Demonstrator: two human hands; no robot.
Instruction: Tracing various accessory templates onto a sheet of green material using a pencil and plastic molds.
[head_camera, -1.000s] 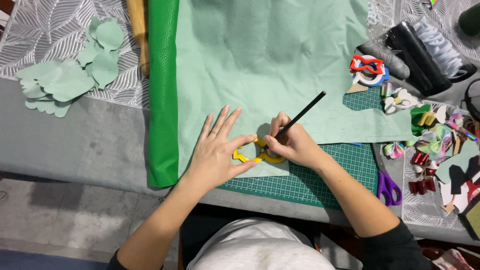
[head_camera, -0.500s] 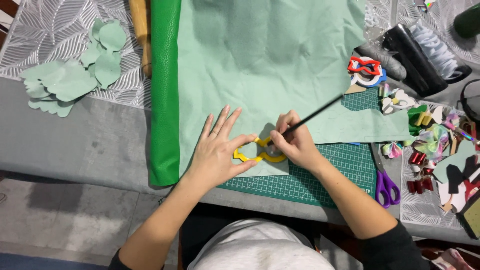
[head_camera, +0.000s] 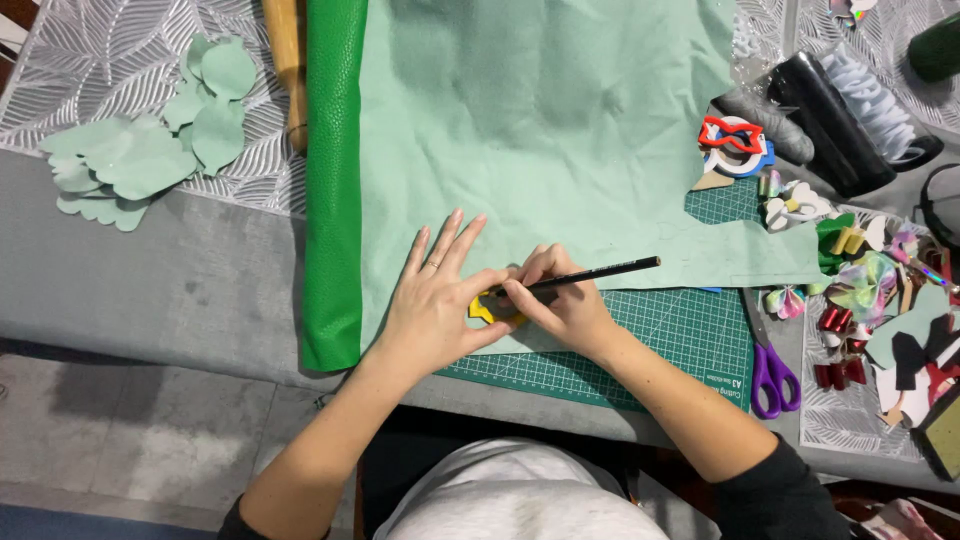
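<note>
My left hand (head_camera: 432, 305) lies flat with fingers spread on the pale green back of a faux-leather sheet (head_camera: 560, 130), its thumb pressing a yellow plastic template (head_camera: 482, 310). Most of the template is hidden under my right hand (head_camera: 560, 305). That hand grips a black pencil (head_camera: 600, 272), which lies almost level, its tip against the template's left part and its far end pointing right. The sheet's near edge rests on a green cutting mat (head_camera: 660, 340).
The sheet's rolled bright green edge (head_camera: 332, 180) runs down the left. Cut pale green shapes (head_camera: 150, 140) are piled at far left. Purple-handled scissors (head_camera: 772, 370), red, white and blue templates (head_camera: 738, 142), a black roll (head_camera: 835, 105) and bows and scraps (head_camera: 880, 280) crowd the right side.
My right hand has slid left over the yellow template, covering most of it. The pencil has dropped from a steep slant to nearly level. My left hand has stayed in place.
</note>
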